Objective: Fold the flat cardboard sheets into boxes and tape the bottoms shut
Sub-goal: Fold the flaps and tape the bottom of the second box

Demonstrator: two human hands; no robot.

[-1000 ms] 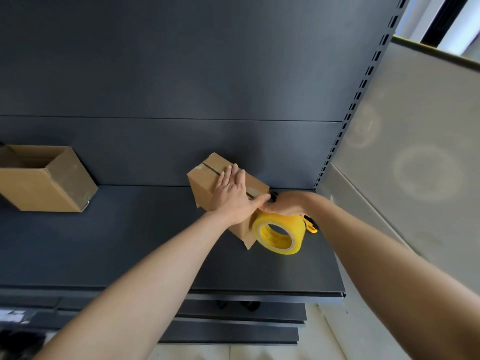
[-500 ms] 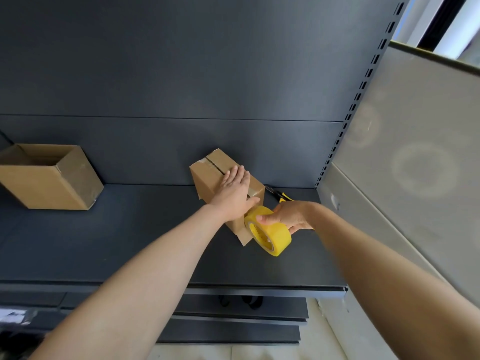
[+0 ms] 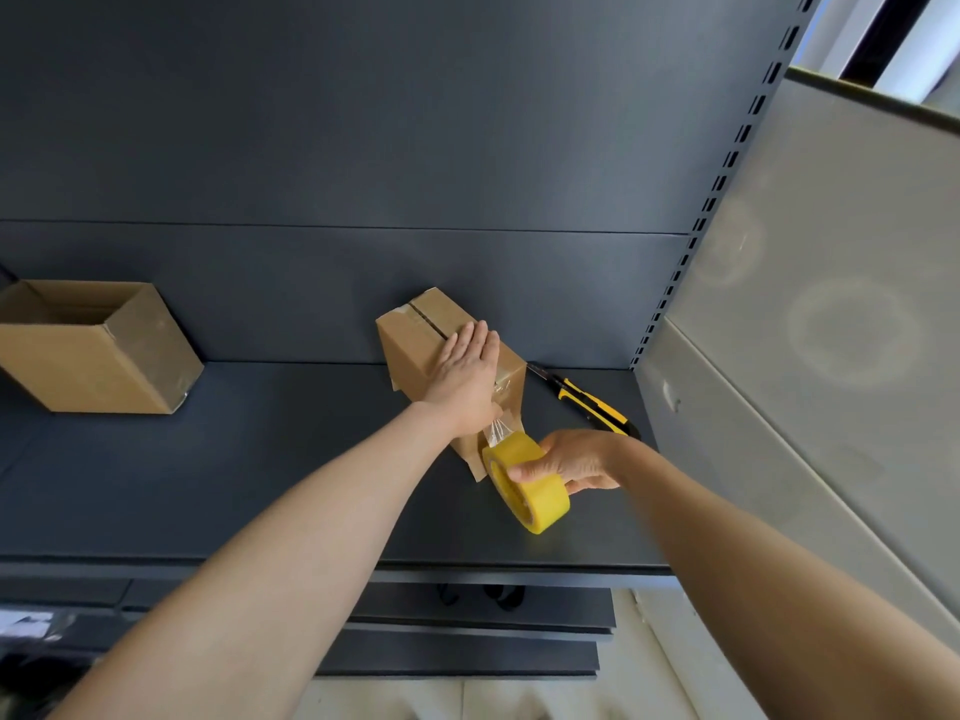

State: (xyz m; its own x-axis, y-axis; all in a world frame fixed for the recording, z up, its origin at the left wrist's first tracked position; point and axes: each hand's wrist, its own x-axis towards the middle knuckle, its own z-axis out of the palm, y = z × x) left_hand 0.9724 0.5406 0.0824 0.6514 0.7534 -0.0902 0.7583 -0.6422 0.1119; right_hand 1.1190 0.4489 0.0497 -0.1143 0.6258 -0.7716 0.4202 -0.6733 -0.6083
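Yellow tape roll [image 3: 537, 493] gripped by the right hand [image 3: 569, 459] draws film [image 3: 500, 427] taut; flat left hand [image 3: 462, 376] presses the box [image 3: 410, 343] under its fingers [image 3: 478, 341], steadying it

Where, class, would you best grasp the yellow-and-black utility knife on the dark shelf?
Probably the yellow-and-black utility knife by its handle, from above at the near right: it lies flat, blade end pointing away toward the brown cardboard box.
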